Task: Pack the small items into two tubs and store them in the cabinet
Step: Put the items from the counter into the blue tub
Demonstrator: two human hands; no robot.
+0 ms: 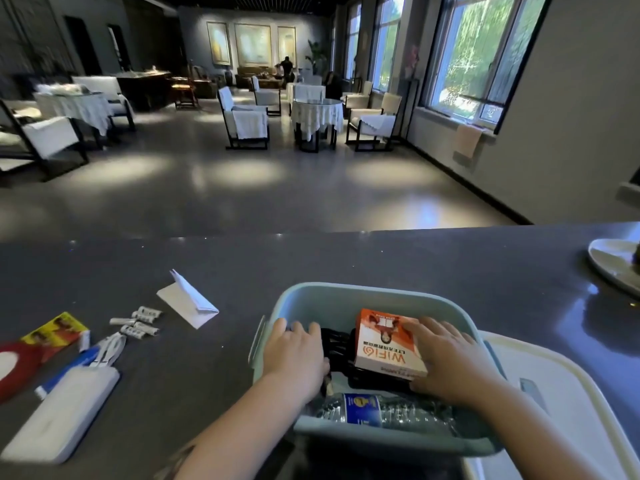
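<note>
Over the near right of the dark counter (381,258) sits a pale blue tub (311,299), and both our hands are down inside it. Our left hand (294,358) lies at the tub's left side, fingers loosely spread and fairly straight, their tips at the left rim; the palm rests over a bundle of black cable (337,344), and we cannot tell whether it presses or only touches. Our right hand (446,362) lies flat on the right edge of an orange and white box (388,341), fingers spread across its top and thumb low at its near corner, steadying rather than pinching. That box sits tilted on top of the cable, near the tub's middle. Along the near wall of the tub lies a water bottle (381,412) on its side, with a blue label.

Just right of the tub, touching or nearly so, is a white lid (554,393). Farther right, at the counter's far edge, stands a white dish (613,261), partly cut off.

Left of the tub, well apart, more small items lie loose: a folded white paper (188,301), a cluster of small white batteries (138,323), a yellow and red packet (55,332), a red tape roll (14,367) at the left edge, a coiled white cord (109,348), a blue and white tube (65,372) and a white case (62,415) nearest us.

Beyond the counter, a dim hall holds armchairs and cloth-covered tables (317,114), with windows (485,53) along the right wall.
</note>
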